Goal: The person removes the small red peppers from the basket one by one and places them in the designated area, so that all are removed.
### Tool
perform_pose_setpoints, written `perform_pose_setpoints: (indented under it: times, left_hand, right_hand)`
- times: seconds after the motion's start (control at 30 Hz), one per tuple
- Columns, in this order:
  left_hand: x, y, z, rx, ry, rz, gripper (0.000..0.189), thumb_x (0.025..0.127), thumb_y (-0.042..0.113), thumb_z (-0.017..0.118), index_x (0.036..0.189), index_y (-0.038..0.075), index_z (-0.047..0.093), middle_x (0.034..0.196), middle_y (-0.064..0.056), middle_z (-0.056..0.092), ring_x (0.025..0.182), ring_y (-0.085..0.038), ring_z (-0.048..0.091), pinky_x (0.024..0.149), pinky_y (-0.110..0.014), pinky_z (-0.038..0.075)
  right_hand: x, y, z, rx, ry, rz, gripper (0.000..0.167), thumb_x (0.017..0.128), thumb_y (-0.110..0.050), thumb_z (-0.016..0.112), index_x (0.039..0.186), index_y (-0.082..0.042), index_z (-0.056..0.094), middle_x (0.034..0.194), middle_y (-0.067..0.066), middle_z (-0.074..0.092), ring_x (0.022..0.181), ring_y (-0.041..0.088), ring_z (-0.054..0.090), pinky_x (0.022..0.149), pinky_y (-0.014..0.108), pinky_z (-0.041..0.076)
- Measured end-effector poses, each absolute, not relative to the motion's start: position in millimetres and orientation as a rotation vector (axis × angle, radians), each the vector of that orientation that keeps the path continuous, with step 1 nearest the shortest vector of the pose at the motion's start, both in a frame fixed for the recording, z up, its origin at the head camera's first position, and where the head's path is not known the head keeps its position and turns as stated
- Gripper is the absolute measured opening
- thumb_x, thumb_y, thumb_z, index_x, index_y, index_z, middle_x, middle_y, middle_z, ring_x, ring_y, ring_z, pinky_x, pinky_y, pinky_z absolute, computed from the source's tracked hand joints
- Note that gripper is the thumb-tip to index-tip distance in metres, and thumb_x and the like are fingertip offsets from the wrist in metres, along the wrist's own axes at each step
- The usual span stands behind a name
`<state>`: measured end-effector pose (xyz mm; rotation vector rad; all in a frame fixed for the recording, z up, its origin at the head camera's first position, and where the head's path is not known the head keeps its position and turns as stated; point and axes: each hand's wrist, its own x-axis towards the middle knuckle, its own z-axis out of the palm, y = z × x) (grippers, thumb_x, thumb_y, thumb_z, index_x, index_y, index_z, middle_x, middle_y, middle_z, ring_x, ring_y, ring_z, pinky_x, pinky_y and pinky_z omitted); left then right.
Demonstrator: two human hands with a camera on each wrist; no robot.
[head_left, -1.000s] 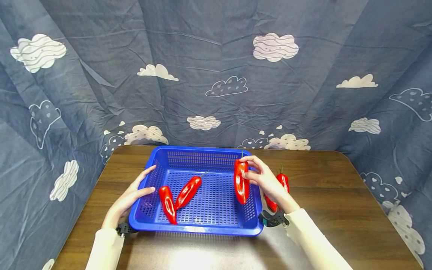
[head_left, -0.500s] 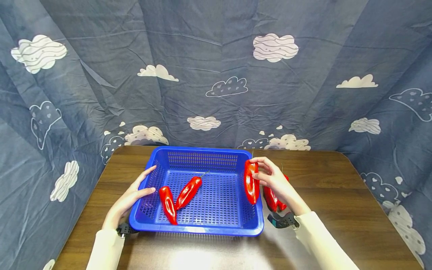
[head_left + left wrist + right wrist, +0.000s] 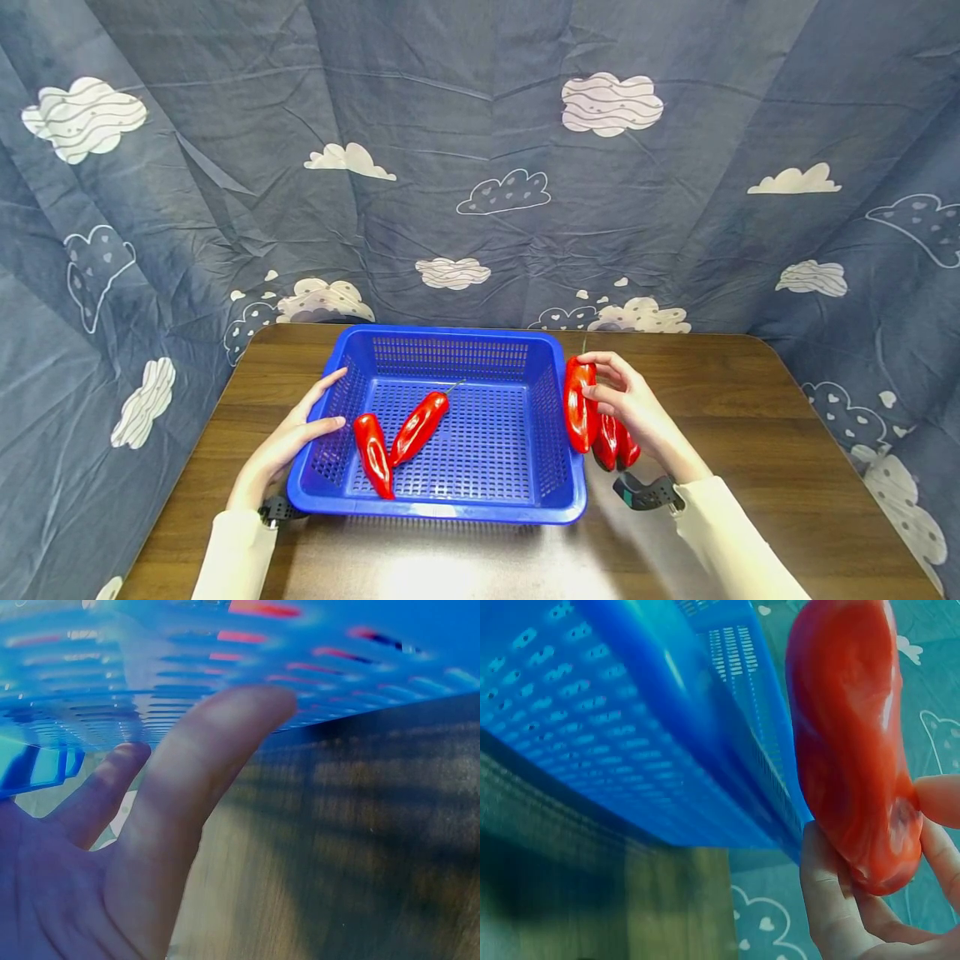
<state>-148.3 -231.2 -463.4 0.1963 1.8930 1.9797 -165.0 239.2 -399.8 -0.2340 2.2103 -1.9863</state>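
My right hand (image 3: 628, 407) pinches a glossy red pepper (image 3: 581, 407) with a green stem between thumb and fingers. This pepper hangs upright just at the outer right rim of the blue basket (image 3: 435, 508); the right wrist view also has the pepper (image 3: 851, 727) beside the basket's wall. At the basket's left side my left hand (image 3: 288, 437) rests with fairly straight fingers against the rim. The left wrist view has its thumb (image 3: 217, 742) touching the slotted outer wall. Inside the basket lie a stemmed red pepper (image 3: 418, 427) and another red pepper (image 3: 373, 455).
More red peppers (image 3: 609, 446) lie on the wooden table (image 3: 750, 467) right of the basket, partly hidden by my right hand and the held pepper. A dark cloth with white clouds (image 3: 480, 125) hangs behind the table.
My right hand has carried the held pepper rightward, from over the basket's right end to its outer right edge. The left hand, the basket and the peppers in it have stayed put.
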Motion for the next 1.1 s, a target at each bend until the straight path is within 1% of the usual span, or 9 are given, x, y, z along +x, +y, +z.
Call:
perform_pose_setpoints:
  times: [0.27, 0.4, 0.67, 0.8, 0.87, 0.97, 1.1]
  left_hand:
    - [-147.6, -230.9, -463.6, 0.212, 1.889, 1.985, 0.072, 0.096, 0.009, 0.052, 0.153, 0.028, 0.014, 0.152, -0.021, 0.013, 0.123, -0.044, 0.036, 0.083, -0.055, 0.049]
    - [-147.8, -231.0, -463.9, 0.213, 1.890, 1.986, 0.072, 0.096, 0.009, 0.052, 0.153, 0.028, 0.014, 0.152, -0.021, 0.013, 0.124, -0.045, 0.035, 0.084, -0.056, 0.049]
    - [-149.4, -231.1, -464.5, 0.201, 1.909, 1.966, 0.071, 0.096, 0.011, 0.053, 0.153, 0.029, 0.014, 0.153, -0.020, 0.010, 0.127, -0.047, 0.031, 0.084, -0.055, 0.049]
    - [-149.3, -231.2, -463.8, 0.213, 1.924, 1.961, 0.071, 0.095, 0.012, 0.053, 0.153, 0.027, 0.015, 0.153, -0.021, 0.010, 0.127, -0.048, 0.030, 0.083, -0.055, 0.050]
    - [-149.2, -231.0, -463.6, 0.210, 1.927, 1.959, 0.071, 0.095, 0.011, 0.053, 0.153, 0.027, 0.015, 0.153, -0.021, 0.010, 0.127, -0.048, 0.030, 0.083, -0.055, 0.050]
    - [-149.5, -230.7, -464.2, 0.206, 1.935, 1.951, 0.070, 0.096, 0.010, 0.051, 0.153, 0.027, 0.014, 0.153, -0.021, 0.010, 0.127, -0.048, 0.030, 0.083, -0.054, 0.050]
    - [-149.6, -230.9, -465.4, 0.215, 1.932, 1.955, 0.070, 0.096, 0.008, 0.051, 0.153, 0.027, 0.014, 0.153, -0.021, 0.010, 0.127, -0.046, 0.031, 0.083, -0.054, 0.050]
  right_hand:
    - [-161.5, 252.7, -399.5, -0.169, 2.242, -1.953, 0.041, 0.093, -0.004, 0.054, 0.132, 0.000, 0.042, 0.131, 0.026, 0.043, 0.095, 0.018, 0.060, 0.078, 0.037, 0.054]
    - [-161.4, 257.6, -401.5, -0.163, 2.256, -1.958, 0.040, 0.093, -0.003, 0.053, 0.131, 0.000, 0.043, 0.127, 0.024, 0.045, 0.093, 0.017, 0.060, 0.077, 0.035, 0.055]
    - [-161.2, 267.1, -407.7, -0.153, 2.269, -1.988, 0.038, 0.093, 0.000, 0.053, 0.130, 0.001, 0.045, 0.118, 0.011, 0.051, 0.091, 0.014, 0.060, 0.076, 0.031, 0.054]
    - [-160.7, 272.6, -411.8, -0.140, 2.283, -1.991, 0.038, 0.093, -0.001, 0.054, 0.130, 0.002, 0.045, 0.119, 0.011, 0.048, 0.090, 0.013, 0.060, 0.075, 0.030, 0.054]
    - [-160.6, 275.8, -413.8, -0.137, 2.284, -1.997, 0.037, 0.093, -0.002, 0.054, 0.130, 0.000, 0.046, 0.119, 0.011, 0.047, 0.091, 0.012, 0.060, 0.076, 0.030, 0.054]
    - [-160.9, 281.2, -416.9, -0.143, 2.264, -2.028, 0.036, 0.093, -0.001, 0.055, 0.128, -0.001, 0.049, 0.117, 0.008, 0.049, 0.091, 0.012, 0.061, 0.075, 0.030, 0.054]
    - [-161.4, 288.4, -420.4, -0.159, 2.254, -2.063, 0.037, 0.092, 0.002, 0.055, 0.129, 0.001, 0.048, 0.114, 0.005, 0.051, 0.089, 0.012, 0.062, 0.074, 0.029, 0.055]
